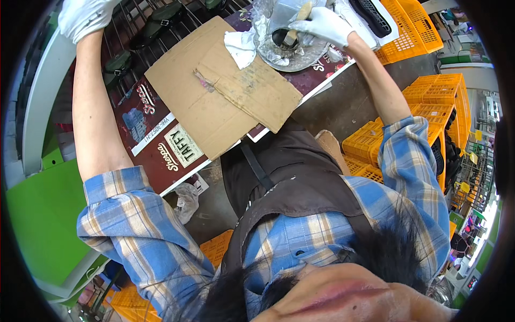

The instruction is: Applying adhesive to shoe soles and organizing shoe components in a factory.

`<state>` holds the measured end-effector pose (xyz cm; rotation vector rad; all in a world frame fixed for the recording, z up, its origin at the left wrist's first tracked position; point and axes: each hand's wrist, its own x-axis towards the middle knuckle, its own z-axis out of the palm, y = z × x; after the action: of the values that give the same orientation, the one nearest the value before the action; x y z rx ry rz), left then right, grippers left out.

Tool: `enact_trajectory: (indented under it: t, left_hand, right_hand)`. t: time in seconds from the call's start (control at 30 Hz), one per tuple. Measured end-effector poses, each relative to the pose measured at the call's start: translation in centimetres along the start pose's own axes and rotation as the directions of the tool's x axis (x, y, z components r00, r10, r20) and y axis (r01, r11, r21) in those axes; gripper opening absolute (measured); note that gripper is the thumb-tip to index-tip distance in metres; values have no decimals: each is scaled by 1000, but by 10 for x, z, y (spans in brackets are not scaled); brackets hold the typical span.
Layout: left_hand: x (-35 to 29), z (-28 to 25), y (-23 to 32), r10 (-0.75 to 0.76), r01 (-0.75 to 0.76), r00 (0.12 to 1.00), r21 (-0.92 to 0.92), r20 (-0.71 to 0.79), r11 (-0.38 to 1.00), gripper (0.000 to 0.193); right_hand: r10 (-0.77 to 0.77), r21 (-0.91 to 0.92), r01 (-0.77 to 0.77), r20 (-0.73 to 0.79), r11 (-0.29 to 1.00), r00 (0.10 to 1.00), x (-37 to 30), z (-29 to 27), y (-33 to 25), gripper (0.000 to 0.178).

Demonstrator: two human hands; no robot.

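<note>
My right hand (326,26), in a white glove, grips a brush (304,12) by its wooden handle. The bristles point down into a small dark round pot (279,36). That pot sits in a wide round metal pan (296,65) with crumpled clear plastic around it. Up at the far left, my left hand (86,19), also gloved in white, is stretched out beside a metal rack. Its fingers run out of the picture, so their grip is hidden. Dark green shoes (161,22) rest on the rack bars close to it. A white cloth (241,47) lies left of the pan.
A stained cardboard sheet (182,75) covers much of the printed dark red tabletop (144,129). A black shoe sole (371,17) lies at the far right, beside an orange crate (413,24). More orange crates (432,88) stand on the right. A green panel (43,214) is at left.
</note>
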<state>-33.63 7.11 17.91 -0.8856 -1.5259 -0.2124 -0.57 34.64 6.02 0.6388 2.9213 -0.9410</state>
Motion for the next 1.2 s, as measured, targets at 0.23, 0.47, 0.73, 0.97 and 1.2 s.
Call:
enact_trajectory:
  t: [0.23,0.47,0.73,0.97,1.2]
  left_hand:
    - [2,-5,1,-34,31,989,29,140,999,28]
    - [-2,2,-22,-31,20,982,63,184,998,28]
    - [-15,30,-52,68,-123,940,147,334,981,37]
    - [-14,20,-34,-65,-3,962,248,266,969,30]
    - [-4,22,-23,-91,65,972,127,215,990,33]
  right_hand:
    - [25,-347,-76,-150,935,988,-19,2,-36,49]
    - [5,-350,-80,-210,933,978,-29,13,-37,39]
    - [6,-46,-16,-209,999,978,-81,11,-36,40]
    - [-148,-15,147,-32,989,989,-139,59,-39,33]
    - [-173,14,178,317,984,932,-177,127,-70,30]
